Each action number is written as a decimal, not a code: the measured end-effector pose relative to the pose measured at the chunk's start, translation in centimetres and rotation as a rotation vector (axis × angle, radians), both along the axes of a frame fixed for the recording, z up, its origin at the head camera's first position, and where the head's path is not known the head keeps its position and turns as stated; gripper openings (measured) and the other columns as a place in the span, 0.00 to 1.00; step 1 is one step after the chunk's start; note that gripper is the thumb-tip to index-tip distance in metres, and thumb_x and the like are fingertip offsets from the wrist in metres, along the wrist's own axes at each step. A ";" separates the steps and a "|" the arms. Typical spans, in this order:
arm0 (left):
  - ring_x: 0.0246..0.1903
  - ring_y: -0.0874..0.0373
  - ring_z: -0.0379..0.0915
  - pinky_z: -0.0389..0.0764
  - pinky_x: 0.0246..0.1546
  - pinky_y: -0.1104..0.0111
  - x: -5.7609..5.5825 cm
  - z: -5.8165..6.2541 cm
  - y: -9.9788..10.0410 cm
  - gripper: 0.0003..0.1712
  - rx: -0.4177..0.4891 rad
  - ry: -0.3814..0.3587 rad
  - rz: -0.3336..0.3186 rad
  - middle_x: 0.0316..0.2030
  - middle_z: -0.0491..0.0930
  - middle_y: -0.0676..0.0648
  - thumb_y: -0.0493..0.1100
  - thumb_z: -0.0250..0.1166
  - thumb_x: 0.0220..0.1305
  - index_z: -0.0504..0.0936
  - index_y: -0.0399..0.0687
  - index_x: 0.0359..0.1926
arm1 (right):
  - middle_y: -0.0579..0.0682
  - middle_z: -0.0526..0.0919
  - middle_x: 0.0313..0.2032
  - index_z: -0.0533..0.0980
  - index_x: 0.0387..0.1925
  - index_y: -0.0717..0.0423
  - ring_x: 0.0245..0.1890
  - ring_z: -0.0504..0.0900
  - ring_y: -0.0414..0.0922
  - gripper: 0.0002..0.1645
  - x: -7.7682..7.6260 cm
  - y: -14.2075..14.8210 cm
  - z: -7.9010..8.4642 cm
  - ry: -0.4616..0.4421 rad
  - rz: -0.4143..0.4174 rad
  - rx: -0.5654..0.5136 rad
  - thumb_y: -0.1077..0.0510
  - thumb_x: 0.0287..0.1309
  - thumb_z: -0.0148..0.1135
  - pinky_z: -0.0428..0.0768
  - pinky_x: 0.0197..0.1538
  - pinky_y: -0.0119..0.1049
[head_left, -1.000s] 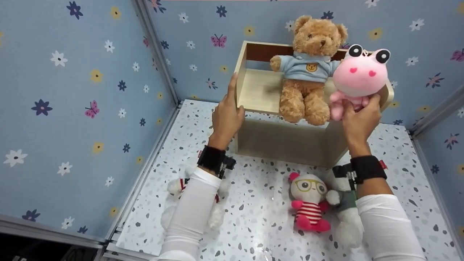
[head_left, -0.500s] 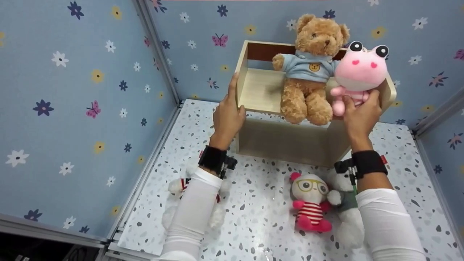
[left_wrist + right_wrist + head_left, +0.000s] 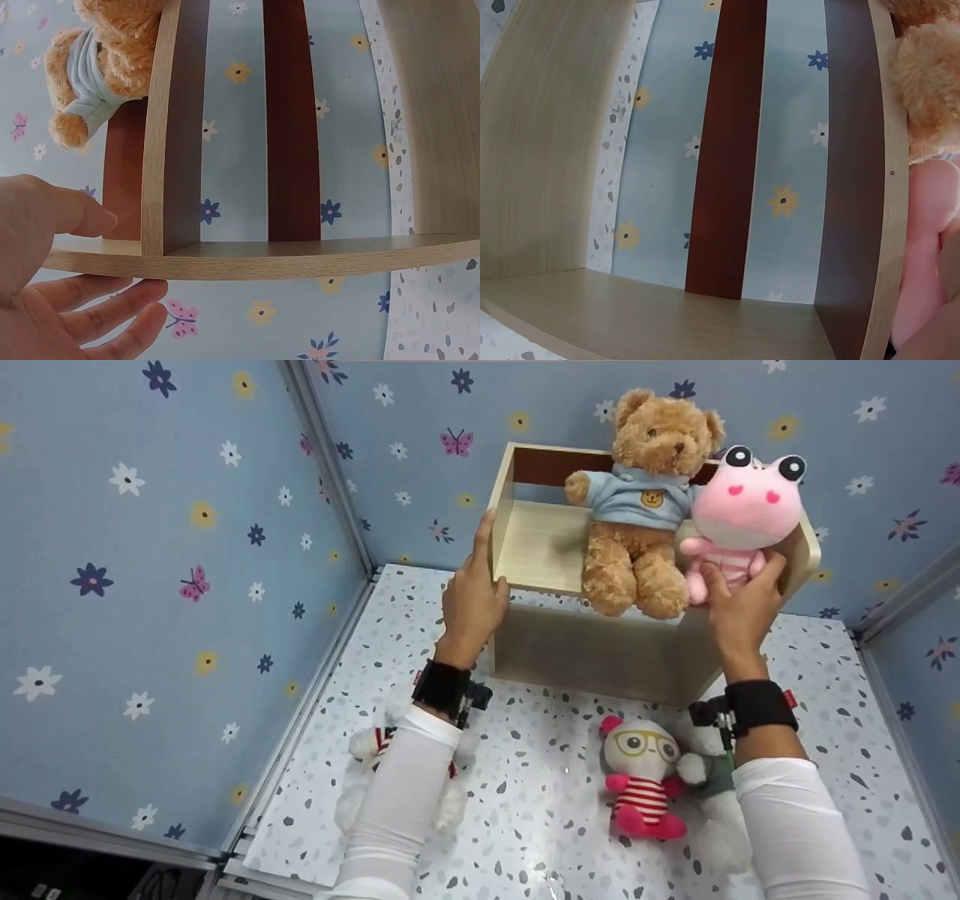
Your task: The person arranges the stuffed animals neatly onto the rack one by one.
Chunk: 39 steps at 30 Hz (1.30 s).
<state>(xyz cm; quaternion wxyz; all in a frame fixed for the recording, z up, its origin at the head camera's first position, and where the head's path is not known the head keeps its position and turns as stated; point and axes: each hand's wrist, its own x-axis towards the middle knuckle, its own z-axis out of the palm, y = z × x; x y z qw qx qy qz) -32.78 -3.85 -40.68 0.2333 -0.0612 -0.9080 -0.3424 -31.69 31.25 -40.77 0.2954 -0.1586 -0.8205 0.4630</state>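
A wooden shelf unit (image 3: pixel 541 544) stands against the back wall. My left hand (image 3: pixel 472 607) holds its left side panel, thumb on the inner side and fingers outside, as the left wrist view shows. On the upper board sits a brown teddy bear (image 3: pixel 651 502) in a blue sweater, legs over the front edge. Right beside it is a pink frog plush (image 3: pixel 746 514) with big round eyes. My right hand (image 3: pixel 745 611) grips the frog by its lower body at the shelf's right end; the hand hides part of that body.
In front of the shelf lies a plush doll (image 3: pixel 643 780) with yellow glasses and red stripes. A white plush in green (image 3: pixel 724 829) lies next to it, partly behind my right arm. Another white plush (image 3: pixel 448 806) is mostly hidden under my left arm. Flowered walls (image 3: pixel 172 622) enclose the table.
The frog plush has shifted slightly up and back onto the shelf, and my right hand still grips it. My left hand stays on the side panel.
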 end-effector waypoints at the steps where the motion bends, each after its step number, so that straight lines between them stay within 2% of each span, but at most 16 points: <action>1: 0.29 0.49 0.82 0.80 0.23 0.62 0.0 0.0 0.0 0.55 0.001 -0.004 0.001 0.54 0.84 0.39 0.35 0.66 0.65 0.45 0.71 0.81 | 0.54 0.75 0.68 0.57 0.73 0.48 0.65 0.74 0.45 0.53 0.1 0.0 -0.1 0.003 0.002 -0.006 0.33 0.55 0.71 0.71 0.67 0.40; 9: 0.31 0.48 0.83 0.81 0.25 0.63 0.0 -0.2 0.0 0.56 0.007 -0.029 0.004 0.54 0.84 0.39 0.35 0.67 0.65 0.44 0.73 0.81 | 0.53 0.75 0.64 0.57 0.72 0.47 0.59 0.75 0.43 0.60 0.8 0.2 -0.7 0.039 0.006 -0.048 0.31 0.46 0.77 0.73 0.63 0.39; 15: 0.32 0.48 0.83 0.82 0.25 0.62 0.1 -0.1 0.0 0.56 0.003 -0.023 0.004 0.54 0.84 0.39 0.35 0.67 0.65 0.44 0.72 0.81 | 0.50 0.74 0.67 0.55 0.73 0.45 0.62 0.75 0.40 0.59 1.4 0.3 -1.2 0.071 0.047 -0.061 0.36 0.48 0.78 0.74 0.66 0.37; 20: 0.32 0.48 0.83 0.82 0.26 0.60 0.2 -0.1 0.0 0.55 -0.014 -0.012 0.003 0.53 0.85 0.39 0.35 0.66 0.66 0.44 0.71 0.81 | 0.50 0.76 0.66 0.60 0.70 0.48 0.62 0.77 0.42 0.56 2.1 0.3 -1.5 0.104 0.011 -0.028 0.37 0.46 0.80 0.74 0.66 0.37; 24: 0.32 0.48 0.84 0.81 0.25 0.61 0.1 -0.1 0.0 0.55 -0.008 -0.004 0.002 0.54 0.84 0.39 0.35 0.67 0.65 0.45 0.71 0.81 | 0.50 0.76 0.67 0.61 0.69 0.48 0.64 0.77 0.43 0.53 2.7 0.0 -1.8 0.119 -0.007 -0.014 0.38 0.49 0.79 0.74 0.67 0.36; 33: 0.35 0.47 0.85 0.83 0.26 0.63 0.2 0.0 0.1 0.57 0.005 -0.038 -0.004 0.58 0.83 0.40 0.35 0.67 0.65 0.43 0.74 0.81 | 0.54 0.80 0.62 0.64 0.65 0.59 0.62 0.79 0.45 0.45 3.9 -0.1 -3.0 0.170 -0.066 0.061 0.47 0.54 0.77 0.73 0.67 0.31; 39: 0.33 0.49 0.83 0.82 0.27 0.64 0.0 0.2 0.1 0.58 0.007 -0.052 0.001 0.55 0.83 0.40 0.35 0.68 0.65 0.42 0.75 0.81 | 0.54 0.78 0.63 0.63 0.66 0.60 0.64 0.78 0.45 0.44 4.5 -0.2 -3.3 0.167 -0.063 0.095 0.49 0.56 0.77 0.72 0.69 0.32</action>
